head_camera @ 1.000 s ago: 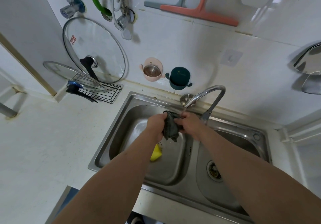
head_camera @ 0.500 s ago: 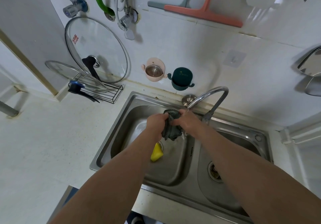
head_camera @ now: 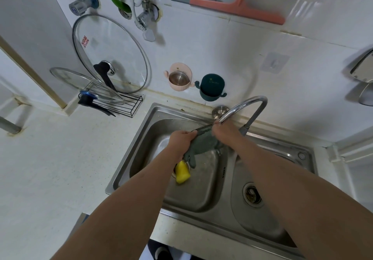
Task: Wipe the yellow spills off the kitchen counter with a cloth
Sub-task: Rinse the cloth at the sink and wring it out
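Grey-green cloth [head_camera: 203, 144] — stretched, drooping.

Your right hand [head_camera: 226, 133] is motion-blurred, so you cannot tell how its fingers pinch the dark cloth [head_camera: 203, 142]. Your left forearm covers part of the yellow sponge [head_camera: 182, 172] and the left basin's drain. The coral squeegee [head_camera: 238, 7] runs off the top edge.

red "KOYLE" sticker on glass lid [head_camera: 109, 53]
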Motion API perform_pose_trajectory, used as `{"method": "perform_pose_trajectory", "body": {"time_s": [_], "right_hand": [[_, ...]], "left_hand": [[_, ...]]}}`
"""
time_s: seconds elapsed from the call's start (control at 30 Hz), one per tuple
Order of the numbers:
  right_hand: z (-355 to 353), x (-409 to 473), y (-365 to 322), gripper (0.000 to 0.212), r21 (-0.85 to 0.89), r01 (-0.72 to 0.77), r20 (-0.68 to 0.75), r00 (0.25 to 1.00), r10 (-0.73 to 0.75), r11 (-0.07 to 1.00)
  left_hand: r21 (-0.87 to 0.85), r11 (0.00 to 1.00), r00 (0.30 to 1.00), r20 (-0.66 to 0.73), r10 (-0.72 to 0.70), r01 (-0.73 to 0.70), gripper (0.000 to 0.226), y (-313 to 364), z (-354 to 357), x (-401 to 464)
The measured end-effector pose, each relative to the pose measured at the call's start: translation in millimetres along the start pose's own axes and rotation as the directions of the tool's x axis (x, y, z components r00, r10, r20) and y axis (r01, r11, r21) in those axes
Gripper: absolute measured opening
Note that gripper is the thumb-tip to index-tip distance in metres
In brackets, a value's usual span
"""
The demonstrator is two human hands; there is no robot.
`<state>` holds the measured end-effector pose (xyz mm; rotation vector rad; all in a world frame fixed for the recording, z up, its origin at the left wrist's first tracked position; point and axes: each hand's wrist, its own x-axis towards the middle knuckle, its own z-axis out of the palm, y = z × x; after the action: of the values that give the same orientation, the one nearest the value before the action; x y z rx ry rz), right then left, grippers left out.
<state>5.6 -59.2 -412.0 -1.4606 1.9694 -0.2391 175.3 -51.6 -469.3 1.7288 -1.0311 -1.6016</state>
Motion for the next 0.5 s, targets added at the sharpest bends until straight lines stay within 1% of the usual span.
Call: {"method": "perform_pose_trajectory", "body": {"time_s": [0.07,0.1,0.17,0.2,0.23,0.27,0.3,0.33,0.37,0.43,0.47,0.5], "right_hand": [[-1,0,-3,0.021,0.105,-0.015,-0.017,1.0,0.017,0.994],[0,1,-4,0.019,0.159,-0.021,-0.021,0.999,0.024,0.987],[2,2,-5,0.014,0.228,-0.038,0.014,0.999,0.036,0.973],[4,2,-7,0.013,0.237,-0.046,0.039,0.999,0.038,0.97],[6,3,-8,0.014,0.246,-0.055,0.052,0.998,0.044,0.968],[6,3,-10,0.013,0.26,-0.074,0.06,0.996,0.06,0.963],[8,5,-9,0.011,0.27,-0.085,0.055,0.996,0.072,0.959],[9,5,-9,0.014,0.27,-0.098,0.047,0.995,0.088,0.958],[10,7,-7,0.02,0.271,-0.099,0.029,0.995,0.094,0.958],[12,10,-3,0.033,0.299,-0.1,-0.011,0.994,0.108,0.949],[13,9,-3,0.039,0.318,-0.1,-0.023,0.993,0.113,0.943],[14,10,-1,0.044,0.339,-0.092,-0.031,0.994,0.109,0.936]], "left_hand": [[0.027,1.0,0.997,0.069,-0.018,0.017,0.022,-5,-9,-1],[0.088,0.996,0.992,0.122,-0.033,0.022,0.022,-8,-14,-1],[0.321,0.947,0.983,0.18,-0.046,-0.014,0.028,-14,-19,-2],[0.416,0.909,0.985,0.169,-0.044,-0.031,0.028,-17,-20,-3],[0.473,0.88,0.988,0.15,-0.049,-0.028,0.023,-16,-20,-4],[0.505,0.863,0.988,0.14,-0.062,-0.017,0.017,-17,-19,-3],[0.515,0.857,0.988,0.131,-0.078,-0.001,0.016,-14,-17,-7],[0.519,0.855,0.991,0.099,-0.086,0.023,0.023,-15,-15,-6],[0.47,0.879,0.99,0.066,-0.123,0.078,0.033,-18,-12,-2],[0.222,0.958,0.981,0.025,-0.19,0.18,0.053,-27,-5,12],[0.123,0.971,0.977,0.034,-0.212,0.206,0.055,-28,-2,13],[0.062,0.972,0.972,0.045,-0.231,0.228,0.047,-26,2,12]]}}
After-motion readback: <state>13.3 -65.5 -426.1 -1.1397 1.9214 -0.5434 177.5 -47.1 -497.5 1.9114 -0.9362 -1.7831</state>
